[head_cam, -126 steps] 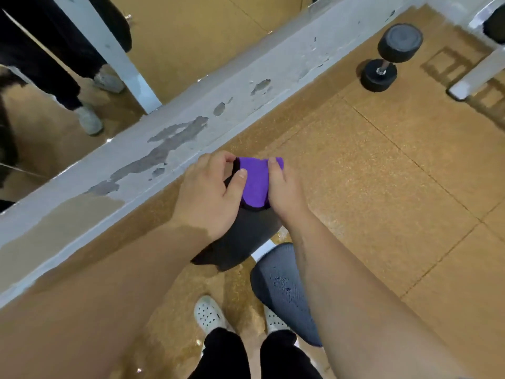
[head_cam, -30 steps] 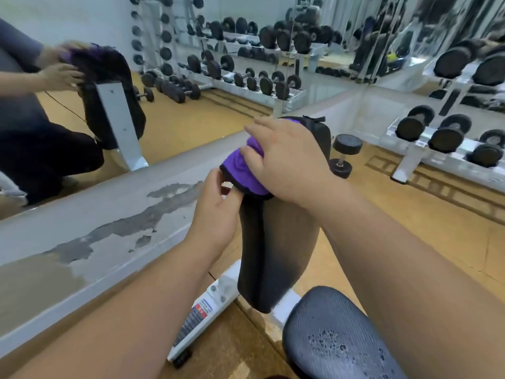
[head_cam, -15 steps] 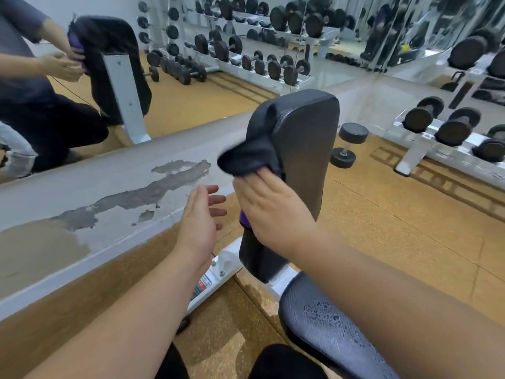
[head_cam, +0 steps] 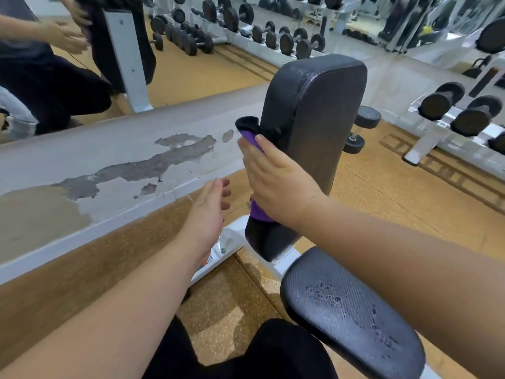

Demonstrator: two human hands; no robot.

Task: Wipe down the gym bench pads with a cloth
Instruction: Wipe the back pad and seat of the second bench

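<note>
Nearest: seat pad (head_cam: 352, 310) sitting low in the foreground, textured vinyl with water droplets beading on it, not yet wiped by the look of it. Left hand (head_cam: 207, 214) hovering just beside the backrest's left edge, fingers spread, holding nothing. Right hand (head_cam: 276, 181) pressing the cloth (head_cam: 252, 132) flat against the left side edge of the upright back pad (head_cam: 317, 127), palm and fingers pinning it; purple is showing above the fingertips and below the wrist, a dark fold sticking out on top. Cloth reads as light, soft, floppy, likely damp, so I'd be taking it bunched under a flat palm, not pinched. Pad vinyl probably going slick where wet. Behind: peeling ledge (head_cam: 123, 165), mirror, dumbbell racks (head_cam: 451, 116).
</note>
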